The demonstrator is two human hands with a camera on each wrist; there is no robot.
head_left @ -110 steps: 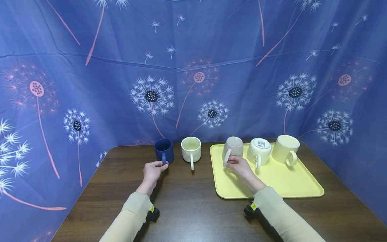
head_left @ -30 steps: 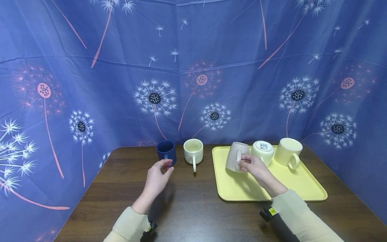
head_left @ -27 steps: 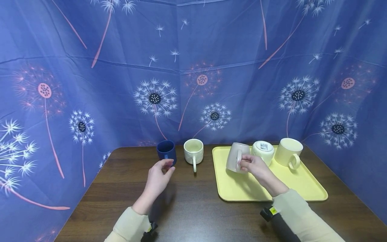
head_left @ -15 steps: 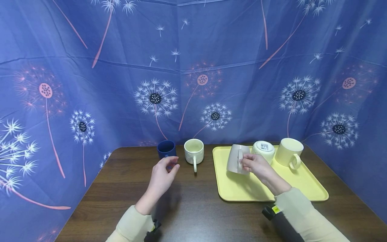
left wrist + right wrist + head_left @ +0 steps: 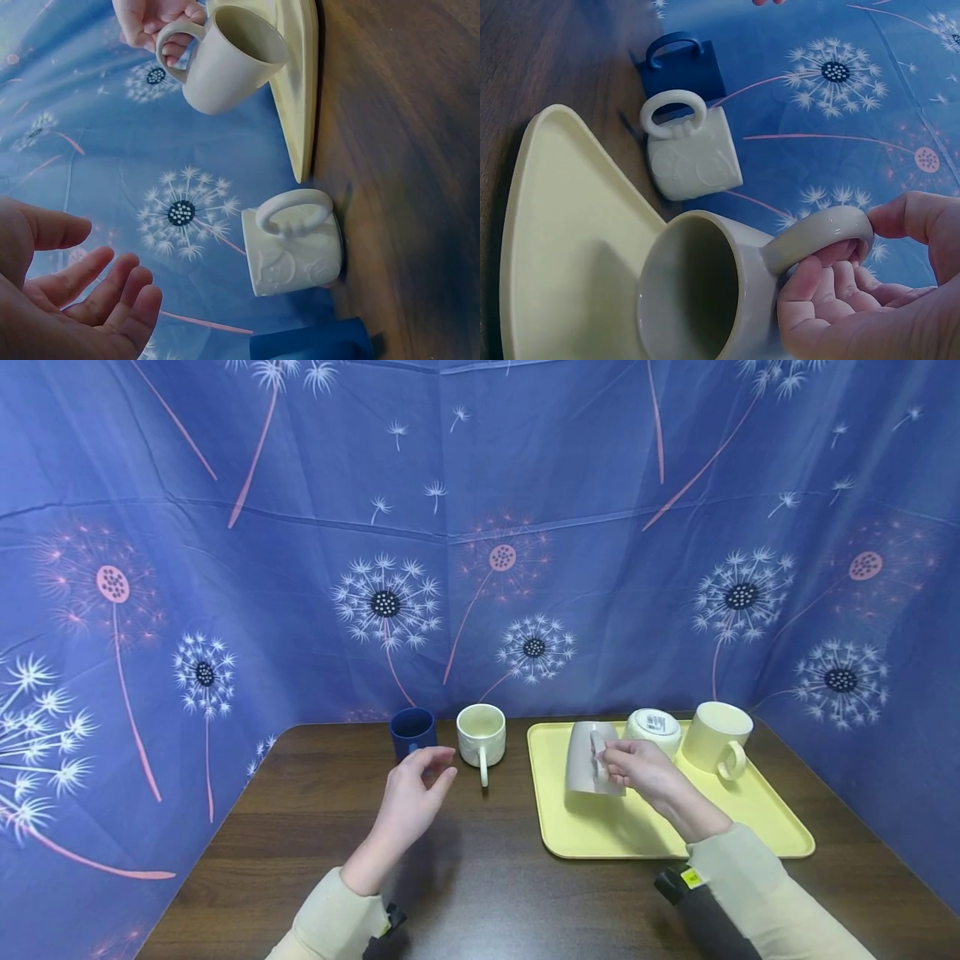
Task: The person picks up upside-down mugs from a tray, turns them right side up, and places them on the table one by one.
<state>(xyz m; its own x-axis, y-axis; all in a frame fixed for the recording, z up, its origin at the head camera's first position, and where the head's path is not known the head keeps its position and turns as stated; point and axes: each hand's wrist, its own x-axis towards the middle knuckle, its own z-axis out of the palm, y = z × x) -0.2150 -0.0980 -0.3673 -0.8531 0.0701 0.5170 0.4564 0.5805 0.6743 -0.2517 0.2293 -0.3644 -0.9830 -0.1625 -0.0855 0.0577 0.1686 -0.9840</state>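
Grey ceramic mug [image 5: 582, 760], tilted with its mouth toward the yellow tray [image 5: 757, 835], hangs by its handle from the fingers of the right hand [image 5: 647, 774]. The left hand [image 5: 416, 797] holds nothing, thumb and fingers apart, near the navy mug [image 5: 405, 739]. The step in hand looks like turning the lifted mug; next probably calls for a steady handle grip, clear of the upside-down white mug [image 5: 656, 731].
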